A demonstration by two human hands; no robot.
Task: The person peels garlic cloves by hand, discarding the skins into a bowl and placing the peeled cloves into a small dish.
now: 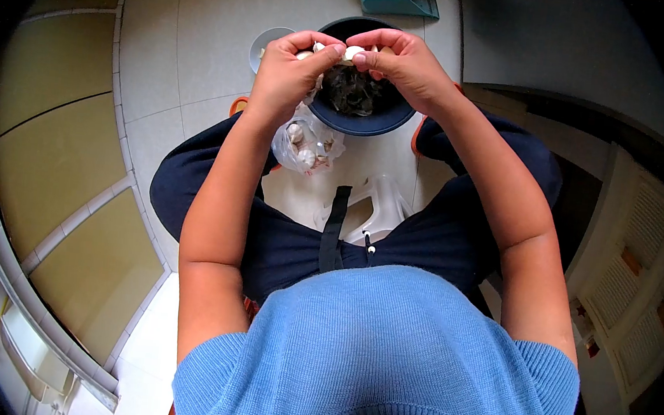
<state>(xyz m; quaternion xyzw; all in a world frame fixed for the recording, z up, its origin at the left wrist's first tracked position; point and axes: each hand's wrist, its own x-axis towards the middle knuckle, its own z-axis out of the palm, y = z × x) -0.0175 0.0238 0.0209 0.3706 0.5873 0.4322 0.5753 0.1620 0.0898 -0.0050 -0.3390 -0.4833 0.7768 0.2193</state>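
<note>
Both of my hands are raised over a dark bin (363, 124) on the floor. Between their fingertips is a whitish garlic clove (353, 53). My left hand (292, 70) is closed, with pale garlic pieces and papery skin (316, 88) showing at its fingers and below its palm. My right hand (407, 64) pinches the clove from the other side, thumb against forefinger. Dark scraps (352, 92) lie inside the bin. A clear plastic bag (325, 141) with garlic bulbs (305, 157) stands below my left hand.
A white bowl (257, 48) sits behind my left hand, partly covered by it. A teal dustpan (399, 2) lies beyond the bin. Between my legs is a white plastic stool (391, 200). Cabinets (64, 147) line the left side.
</note>
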